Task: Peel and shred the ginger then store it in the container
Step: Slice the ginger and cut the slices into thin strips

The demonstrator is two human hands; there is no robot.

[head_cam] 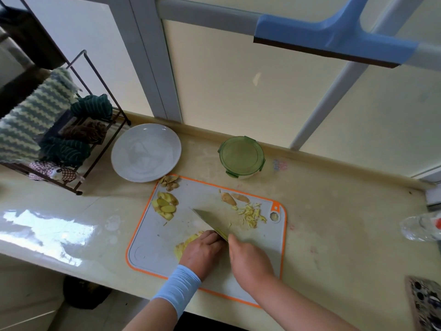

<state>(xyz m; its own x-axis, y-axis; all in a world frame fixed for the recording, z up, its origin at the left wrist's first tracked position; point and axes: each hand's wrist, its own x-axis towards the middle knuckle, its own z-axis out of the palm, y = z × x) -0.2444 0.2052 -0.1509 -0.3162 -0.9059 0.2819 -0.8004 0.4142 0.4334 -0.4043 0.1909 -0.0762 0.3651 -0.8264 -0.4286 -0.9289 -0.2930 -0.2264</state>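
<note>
A white cutting board (267, 256) with an orange rim lies on the counter. My left hand (201, 253) presses down on yellow ginger slices (185, 244) near the board's front. Right beside it, my right hand (250, 258) grips the handle of a knife (206, 219), whose blade points away to the left over the board. Shredded ginger (251, 215) lies at the board's far right. A pile of peeled slices (165, 206) sits at the far left, with ginger peels (170, 182) at the far corner. The green-lidded container (241, 156) stands shut behind the board.
A white plate (146, 152) sits behind the board on the left. A wire rack (95, 130) with cloths stands at the far left. A plastic bottle (421, 226) lies at the right edge. A blue squeegee (334, 41) hangs overhead.
</note>
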